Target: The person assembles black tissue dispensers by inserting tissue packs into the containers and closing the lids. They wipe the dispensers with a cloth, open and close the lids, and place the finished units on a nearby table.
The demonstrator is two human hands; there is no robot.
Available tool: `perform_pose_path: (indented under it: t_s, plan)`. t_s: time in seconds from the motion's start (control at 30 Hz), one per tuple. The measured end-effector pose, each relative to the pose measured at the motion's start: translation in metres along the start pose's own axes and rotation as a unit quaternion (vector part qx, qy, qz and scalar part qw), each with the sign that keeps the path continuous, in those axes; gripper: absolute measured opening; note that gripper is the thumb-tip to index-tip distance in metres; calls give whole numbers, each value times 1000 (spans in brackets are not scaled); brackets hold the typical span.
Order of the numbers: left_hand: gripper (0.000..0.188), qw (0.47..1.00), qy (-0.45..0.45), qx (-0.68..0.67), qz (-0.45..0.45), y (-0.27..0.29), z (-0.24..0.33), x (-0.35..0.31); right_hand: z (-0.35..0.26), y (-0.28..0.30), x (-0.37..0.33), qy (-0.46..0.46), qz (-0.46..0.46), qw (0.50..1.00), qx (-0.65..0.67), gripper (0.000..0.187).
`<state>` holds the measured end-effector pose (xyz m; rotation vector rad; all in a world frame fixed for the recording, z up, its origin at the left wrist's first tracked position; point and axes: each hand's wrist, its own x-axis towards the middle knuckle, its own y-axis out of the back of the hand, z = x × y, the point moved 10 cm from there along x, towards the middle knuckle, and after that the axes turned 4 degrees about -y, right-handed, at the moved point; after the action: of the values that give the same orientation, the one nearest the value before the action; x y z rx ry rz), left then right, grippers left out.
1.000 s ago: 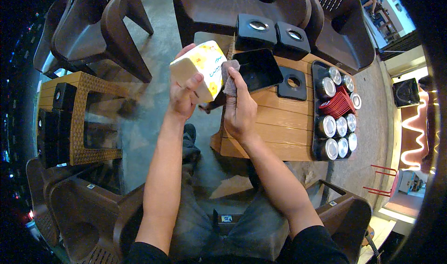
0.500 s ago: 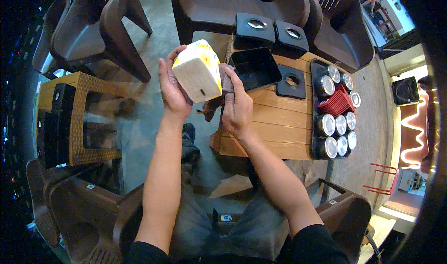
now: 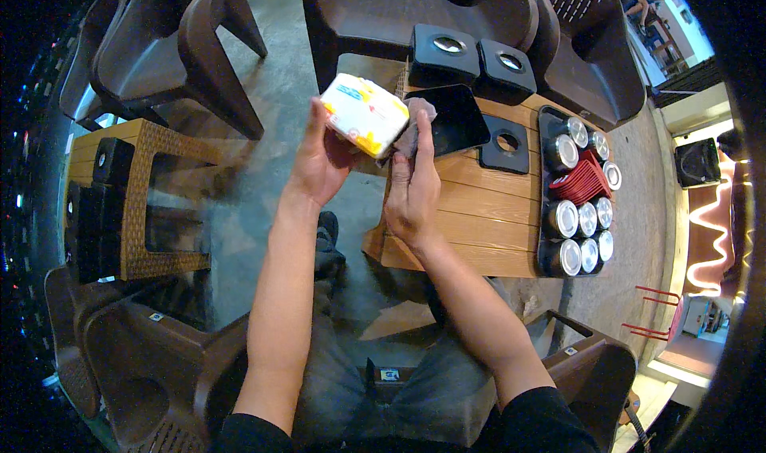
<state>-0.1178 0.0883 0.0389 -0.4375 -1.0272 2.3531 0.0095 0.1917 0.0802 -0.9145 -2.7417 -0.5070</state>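
In front of me a soft pack of tissues (image 3: 363, 114), white with yellow and blue print, is gripped in my left hand (image 3: 321, 170), its printed face turned up. My right hand (image 3: 415, 197) pinches a crumpled grey-brown cloth (image 3: 413, 130) against the pack's right end. Just beyond the cloth, an uncovered black box (image 3: 463, 122) rests on the wooden table (image 3: 471, 213), its dark inside showing. Beside it lies a flat black lid (image 3: 504, 162) with an oval hole. Two closed black tissue boxes (image 3: 439, 66) stand behind, at the table's far end.
A black tray (image 3: 546, 183) at the table's right holds several metal-topped containers (image 3: 566, 220) and a stack of red items (image 3: 581, 183). Brown plastic chairs (image 3: 423, 10) surround the table. Another table (image 3: 136, 253) to the left bears black boxes (image 3: 96, 213).
The pack has been turned so its printed face shows instead of its plain greyish side. The cloth in my right hand is now more visible, raised at the pack's right end.
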Motion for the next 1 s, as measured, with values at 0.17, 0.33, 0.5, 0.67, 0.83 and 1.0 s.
perform_pose_path:
  t_s: [0.17, 0.33, 0.5, 0.67, 0.83, 1.0]
  plan:
    - [59, 992, -15, 90, 87, 5, -13, -2, -17, -20, -11, 84, -105, 991, 22, 113]
    - [57, 995, -63, 15, 71, 3, -13, 2, -20, -41, -28, 130, -135, 982, -9, 121]
    - [54, 992, -62, -100, 42, -1, -13, 2, 1, -33, -9, 82, -104, 991, -20, 123]
    - [56, 988, -118, 14, 95, 7, -4, 0, -19, -42, -27, 132, -138, 982, -6, 122]
    - [52, 952, -253, 154, 80, 8, 35, -9, -42, -53, -42, 205, -165, 963, -66, 121]
    - [72, 986, -85, -52, 134, 27, 22, -5, -37, -41, -26, 190, -129, 968, -103, 119]
